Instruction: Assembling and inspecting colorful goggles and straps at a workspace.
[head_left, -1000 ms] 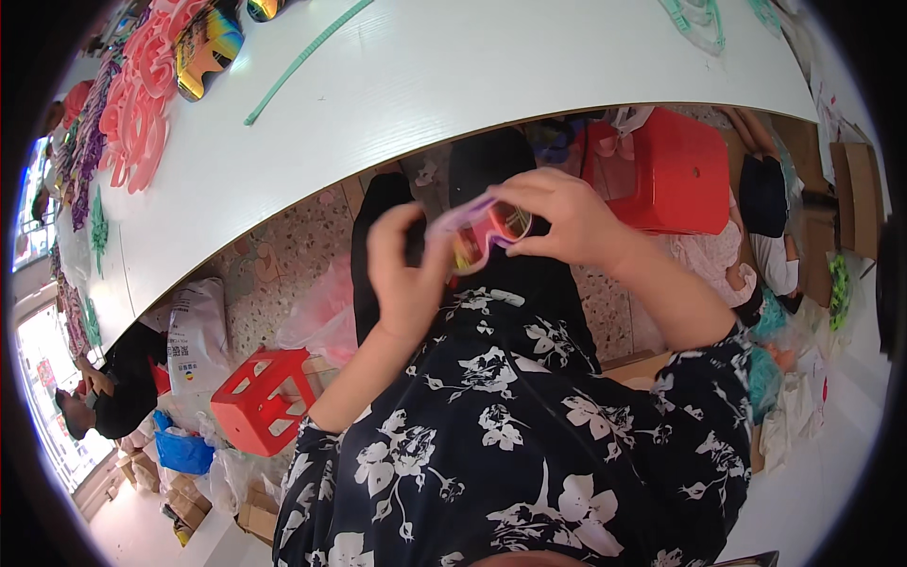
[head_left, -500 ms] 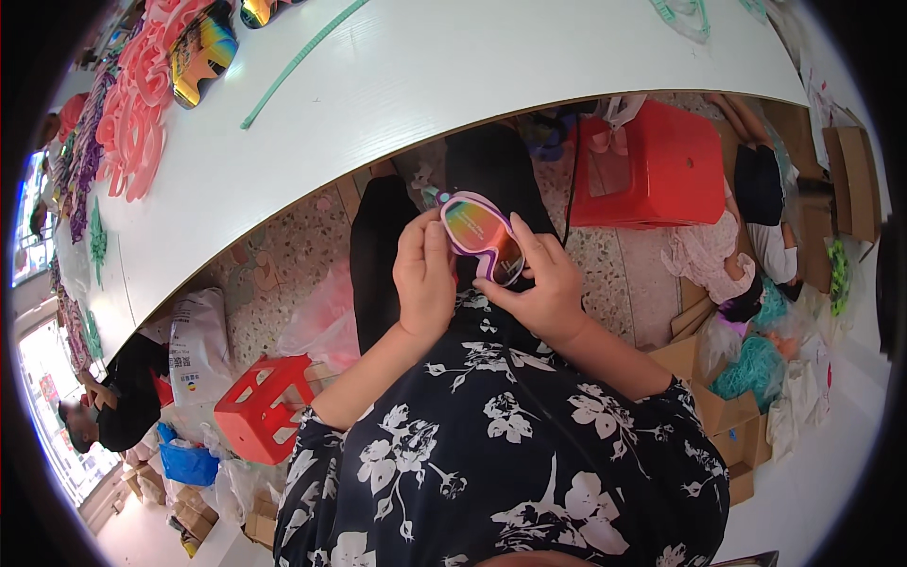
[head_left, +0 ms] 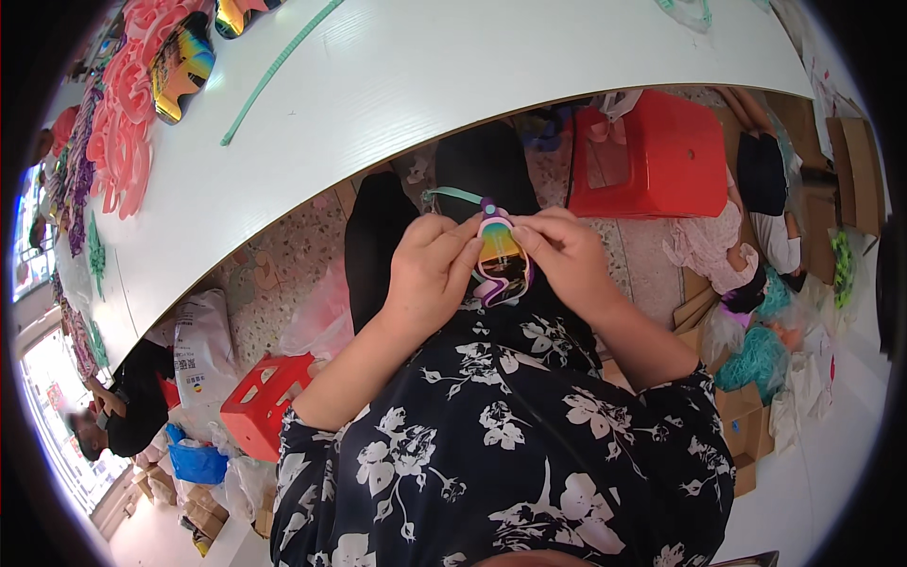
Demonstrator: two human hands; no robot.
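Observation:
Above my lap I hold a pair of swim goggles point(head_left: 502, 248) with a rainbow mirrored lens and a pink and purple frame. The goggles are turned so that one side end points up and away from me. My left hand point(head_left: 427, 272) pinches the frame's left edge near that top end, fingers closed. On the other side my right hand point(head_left: 573, 257) grips the upper edge between thumb and fingers. From the purple clip at the top, a mint green strap point(head_left: 453, 193) runs off to the left. Its far end is hard to make out.
Ahead lies a white table point(head_left: 397, 76) with a loose mint strap point(head_left: 279, 71), mirrored lenses point(head_left: 181, 68) and a pile of pink frames point(head_left: 128, 123). Red stools point(head_left: 652, 156) stand at both sides. Other people sit at left and right, among bags and cardboard boxes point(head_left: 742, 425).
The goggles have turned from lying slanted to standing more upright, clip end on top. Both hands have shifted to that end, and the mint strap now shows stretching left.

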